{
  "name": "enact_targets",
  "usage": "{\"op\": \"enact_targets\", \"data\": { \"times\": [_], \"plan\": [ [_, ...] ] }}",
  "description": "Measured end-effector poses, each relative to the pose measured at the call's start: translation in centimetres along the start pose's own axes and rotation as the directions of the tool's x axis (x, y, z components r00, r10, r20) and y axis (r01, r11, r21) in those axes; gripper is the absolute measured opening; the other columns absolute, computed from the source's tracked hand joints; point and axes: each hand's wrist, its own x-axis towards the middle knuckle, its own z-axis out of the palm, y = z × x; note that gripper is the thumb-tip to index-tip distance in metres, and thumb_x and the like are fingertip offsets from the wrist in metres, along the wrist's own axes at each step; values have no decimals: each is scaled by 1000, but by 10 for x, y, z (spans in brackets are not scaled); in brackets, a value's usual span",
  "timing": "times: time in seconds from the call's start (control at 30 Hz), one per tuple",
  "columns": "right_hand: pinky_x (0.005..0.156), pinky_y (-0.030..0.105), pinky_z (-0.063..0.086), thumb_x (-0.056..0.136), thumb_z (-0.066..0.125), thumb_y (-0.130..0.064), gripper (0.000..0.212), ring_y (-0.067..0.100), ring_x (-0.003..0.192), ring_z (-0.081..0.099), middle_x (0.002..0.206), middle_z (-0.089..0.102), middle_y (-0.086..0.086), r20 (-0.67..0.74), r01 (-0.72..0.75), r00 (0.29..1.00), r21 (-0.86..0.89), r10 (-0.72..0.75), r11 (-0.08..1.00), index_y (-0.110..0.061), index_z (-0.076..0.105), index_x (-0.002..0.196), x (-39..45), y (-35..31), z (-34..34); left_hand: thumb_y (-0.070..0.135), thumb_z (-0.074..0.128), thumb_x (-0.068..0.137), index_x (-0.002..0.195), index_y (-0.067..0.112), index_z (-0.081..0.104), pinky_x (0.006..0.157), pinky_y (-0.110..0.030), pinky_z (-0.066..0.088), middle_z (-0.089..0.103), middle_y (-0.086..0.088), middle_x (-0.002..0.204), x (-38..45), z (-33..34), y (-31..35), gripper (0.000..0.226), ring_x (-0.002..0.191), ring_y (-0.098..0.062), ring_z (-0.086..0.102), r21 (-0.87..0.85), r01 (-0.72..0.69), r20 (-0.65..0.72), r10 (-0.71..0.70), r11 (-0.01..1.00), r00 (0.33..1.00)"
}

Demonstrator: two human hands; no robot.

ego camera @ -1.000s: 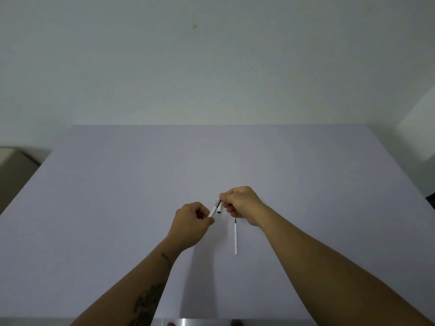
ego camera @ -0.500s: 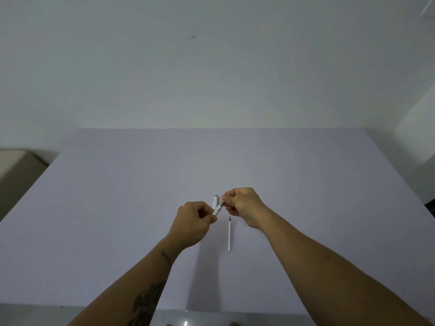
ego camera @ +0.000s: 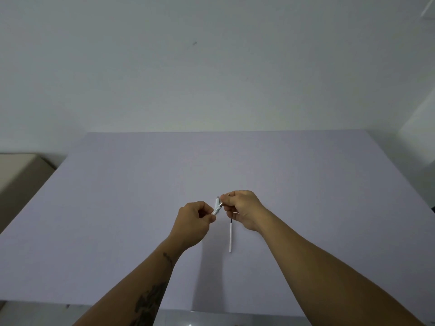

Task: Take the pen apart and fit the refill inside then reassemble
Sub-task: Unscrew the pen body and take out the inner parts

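Above the middle of the lilac table point(ego camera: 117, 208) my two hands meet. My left hand point(ego camera: 193, 222) is closed around a white pen barrel point(ego camera: 217, 210), whose end sticks out up and to the right. My right hand point(ego camera: 243, 208) pinches the pen's front piece point(ego camera: 221, 204) at that end. A short white part point(ego camera: 217, 200) stands up just behind the joint; which hand holds it I cannot tell. A thin white refill point(ego camera: 231, 240) with a dark tip lies on the table below my right hand, pointing away from me.
A white wall rises behind the table's far edge. A beige piece of furniture point(ego camera: 16, 175) stands beyond the left edge. The table's near edge runs below my forearms.
The pen pieces between my fingers have come apart at an angle, and a short white part now stands up behind them. My hands stayed in place; the view tilted up slightly.
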Motion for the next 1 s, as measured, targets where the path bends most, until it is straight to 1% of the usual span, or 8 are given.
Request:
{"op": "enact_targets", "data": {
  "times": [0.17, 0.27, 0.37, 0.5, 0.67, 0.77, 0.83, 1.0],
  "plan": [
    [68, 28, 53, 97, 58, -4, 17, 18, 81, 61, 91, 68, 9, 89, -35, 995, 10, 34, 999, -6, 75, 96, -5, 1, -1, 13, 69, 87, 78, 17, 70, 47, -17, 41, 60, 4, 59, -4, -4, -3, 9, 47, -7, 47, 0, 16, 10, -16, 1000, 1000],
    [70, 31, 51, 96, 61, -5, 14, 19, 80, 60, 89, 67, 7, 109, -55, 993, -12, 56, 998, -9, 74, 95, -6, 1, 0, 15, 71, 85, 74, 22, 68, 46, -13, 39, 60, 7, 58, -6, -5, -2, 13, 47, -6, 48, 1, 11, -5, -11, 1000, 1000],
    [66, 29, 51, 91, 69, -12, 7, 18, 75, 59, 83, 64, 6, 105, -58, 993, -37, 62, 998, -9, 71, 86, -6, 3, 6, 17, 73, 84, 73, 23, 68, 47, -15, 41, 61, 6, 59, -6, -9, 1, 13, 49, -6, 48, -18, -4, -12, 4, 1000, 1000],
    [63, 27, 52, 92, 67, -8, 7, 19, 74, 58, 80, 64, 8, 60, -19, 998, 5, 19, 1000, -5, 71, 86, -3, 3, 17, 15, 74, 82, 72, 21, 68, 47, -16, 41, 60, 6, 58, -5, -18, -1, 14, 47, -5, 47, -52, -3, -7, 3, 999, 1000],
    [73, 31, 53, 96, 59, -4, 20, 20, 86, 60, 88, 68, 5, 127, -53, 990, -22, 56, 998, -12, 77, 92, -3, 0, 28, 16, 73, 84, 73, 20, 69, 47, -14, 41, 61, 6, 59, 0, -30, -14, 12, 48, -6, 49, -47, 11, 5, -11, 999, 1000],
    [72, 31, 52, 94, 63, -9, 12, 19, 84, 59, 90, 66, 4, 97, -74, 992, -25, 76, 997, -12, 75, 96, -2, 1, 39, 16, 73, 83, 73, 21, 68, 47, -14, 41, 62, 5, 60, 3, -36, -23, 12, 49, -5, 49, -59, 13, 18, -12, 998, 1000],
    [70, 31, 51, 92, 68, -17, 6, 20, 82, 59, 88, 63, 4, 70, -89, 993, -46, 92, 995, -13, 72, 91, -3, 1, 46, 17, 74, 83, 73, 22, 69, 47, -14, 42, 63, 4, 62, 5, -40, -27, 12, 50, -6, 50, -68, 19, 22, -17, 997, 1000],
    [71, 30, 51, 93, 66, -17, 10, 18, 79, 59, 86, 62, 5, -32, -47, 998, -67, 45, 997, -10, 70, 87, 0, 0, 69, 16, 75, 80, 73, 20, 70, 47, -17, 44, 64, 1, 63, 14, -57, -40, 9, 49, -7, 51, -112, 21, 51, -16, 993, 999]
  ]
}}
